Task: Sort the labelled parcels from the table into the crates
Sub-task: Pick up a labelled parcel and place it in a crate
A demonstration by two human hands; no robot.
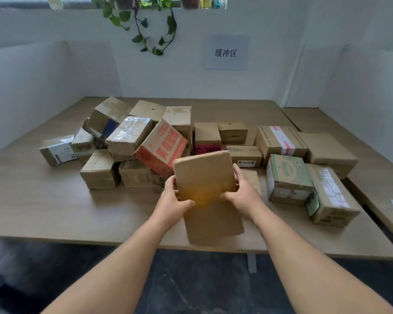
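Parcels (145,141) of brown cardboard lay heaped on the wooden table (43,200), and one plain parcel (204,175) was held up off the tabletop at the near side of that heap, close to the table's front edge. Both hands gripped it: the left hand (173,200) clasped its left edge with the thumb lying across the near face, and the right hand (243,196) clasped its right edge, fingers curled behind and thumb in front. The held parcel's long axis ran from the person toward the heap, its far end tilted up and slightly left; its lower part hung between the wrists. No label showed on the face turned to the camera.

Just beyond the held parcel's far left corner leaned an orange printed box (161,148), tipped against its neighbours. Behind the held parcel's right edge sat a low labelled box (245,156), partly hidden by it. Right of the held parcel, apart from it, stood a green printed box (288,177) with a taped box (331,196) touching its right side. Far left of the held parcel lay a small box with a white label (57,150). On the wall beyond the heap hung a paper sign (226,52), with a trailing plant (145,26) to the left of it.
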